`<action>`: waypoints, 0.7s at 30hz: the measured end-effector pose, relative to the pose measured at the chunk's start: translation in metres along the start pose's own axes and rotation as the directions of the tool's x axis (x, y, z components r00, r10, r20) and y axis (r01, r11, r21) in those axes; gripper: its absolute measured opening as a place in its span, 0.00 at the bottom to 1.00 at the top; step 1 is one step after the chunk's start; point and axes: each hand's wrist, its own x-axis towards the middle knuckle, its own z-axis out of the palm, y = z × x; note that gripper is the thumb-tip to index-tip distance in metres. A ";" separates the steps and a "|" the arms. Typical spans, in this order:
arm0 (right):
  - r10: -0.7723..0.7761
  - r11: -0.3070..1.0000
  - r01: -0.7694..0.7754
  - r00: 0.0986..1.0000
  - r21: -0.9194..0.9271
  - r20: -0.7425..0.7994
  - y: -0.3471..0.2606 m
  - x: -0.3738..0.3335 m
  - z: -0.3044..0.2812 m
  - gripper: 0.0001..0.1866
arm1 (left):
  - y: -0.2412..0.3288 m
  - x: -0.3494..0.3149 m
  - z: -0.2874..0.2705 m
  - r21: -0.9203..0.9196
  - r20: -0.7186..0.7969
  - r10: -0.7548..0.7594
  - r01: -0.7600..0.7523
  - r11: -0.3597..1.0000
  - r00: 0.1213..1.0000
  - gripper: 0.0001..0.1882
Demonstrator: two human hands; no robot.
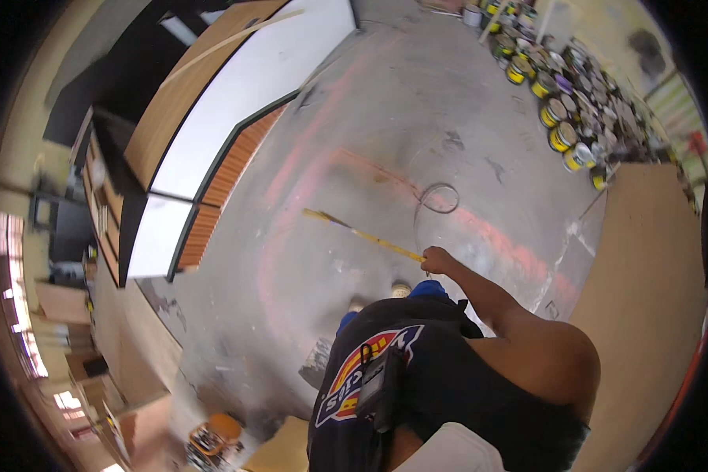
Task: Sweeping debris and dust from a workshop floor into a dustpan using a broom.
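My right hand [440, 260] is closed round the near end of a long, thin yellow stick [377, 240]. The stick points left and away over the grey floor, with dark patches along it and a slightly thicker far end. Whether that far end touches the floor I cannot tell. Beyond the hand, a thin dark hose or cable [439, 197] lies in a loop on the concrete. My left hand is out of sight. Below the stick my shoes [401, 290] show, and a paint-spattered grey block or bucket [315, 363] stands close to them.
A large counter [212, 126] with white panels, wood top and orange slatted base stands at left. Many paint cans [562, 138] crowd the far right wall. A brown board [645, 259] lies along the right. An orange container [224, 427] is at lower left. Pink paint marks [488, 232] streak the floor.
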 end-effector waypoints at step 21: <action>0.702 0.708 -0.675 0.705 0.210 -0.102 0.179 -0.045 -0.009 0.05 | -0.029 0.216 0.592 0.578 -0.040 -0.829 0.690 0.436 0.558 0.08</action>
